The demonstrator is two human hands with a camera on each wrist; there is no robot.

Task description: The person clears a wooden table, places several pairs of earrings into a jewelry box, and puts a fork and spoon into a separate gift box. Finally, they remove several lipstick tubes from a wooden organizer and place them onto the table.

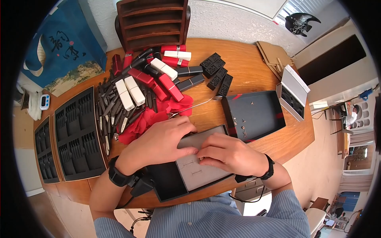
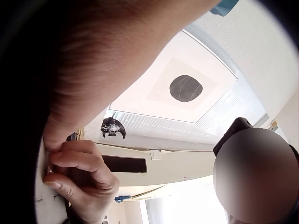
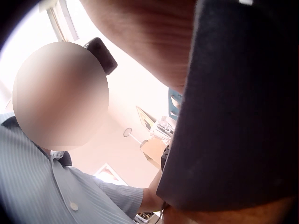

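A grey padded insert [image 1: 198,174] with small slits lies in a black box [image 1: 168,182] at the table's front edge. Over its upper part, my right hand [image 1: 234,154] pinches a tiny metallic piece [image 1: 201,158] between thumb and fingers; the left wrist view shows the right hand [image 2: 86,175] with a small shiny spot at its fingertips. My left hand [image 1: 160,141] rests on the insert's upper left part, its fingers loosely bent and its thumb pointing toward the right fingertips. Whether anything lies under the left fingers is hidden.
Behind the hands, a black tray [image 1: 258,113] holds several small metal pieces. Red petals [image 1: 139,127], dark utensils and red, white and black small boxes are heaped at the left. Slotted black trays [image 1: 79,135] lie far left; an open white case [image 1: 293,95] stands right.
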